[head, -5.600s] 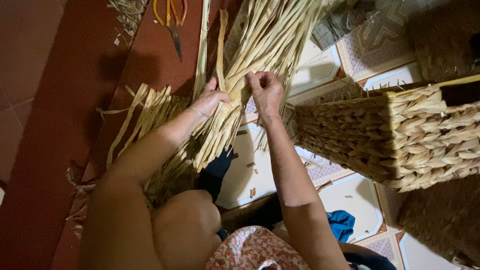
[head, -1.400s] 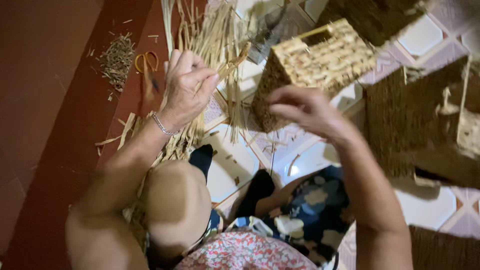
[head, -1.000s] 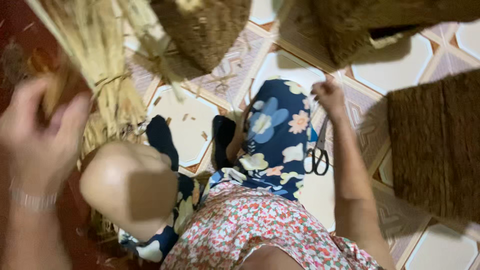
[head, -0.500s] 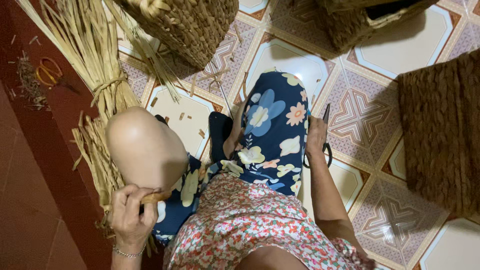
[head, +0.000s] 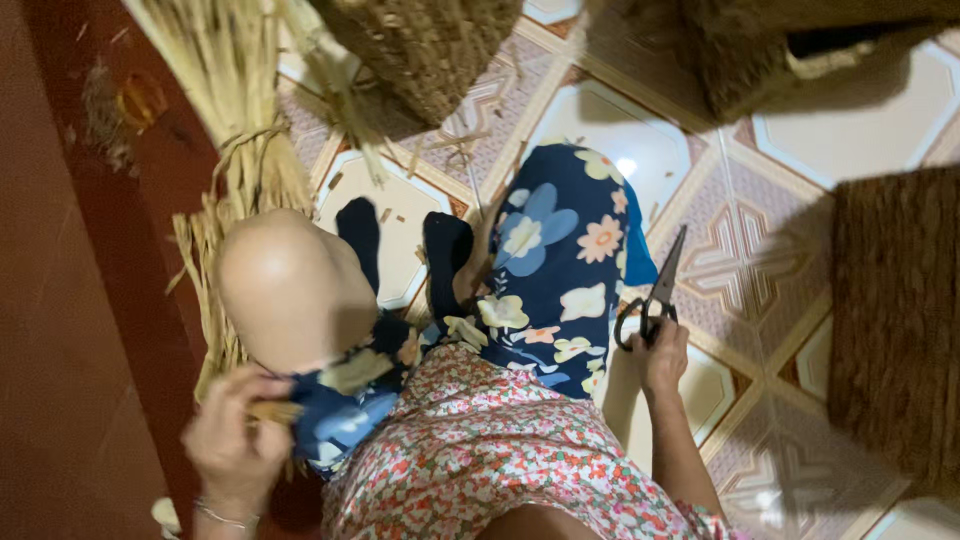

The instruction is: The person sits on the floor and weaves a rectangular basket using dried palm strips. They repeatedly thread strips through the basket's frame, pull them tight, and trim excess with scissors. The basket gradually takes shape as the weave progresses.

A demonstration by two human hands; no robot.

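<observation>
My right hand [head: 662,352] rests on the tiled floor beside my right thigh, its fingers on the loop handles of a pair of black scissors [head: 650,295] whose blades point away from me. My left hand [head: 235,435] is low at my left side, closed around the cut ends of dried straw strands from the bundle [head: 235,120] that lies along the floor past my bare left knee [head: 290,285]. I sit on the floor in flowered clothing.
A woven basket [head: 430,45] stands ahead of my knees, another [head: 780,50] at the upper right, and a dark woven panel [head: 895,320] on the right. Orange-handled scissors [head: 140,100] and straw scraps lie on the red floor at upper left.
My view has swung down from the baskets to my lap. My right hand has dropped to the floor onto the black scissors; my left hand has come down from the raised straw to my side.
</observation>
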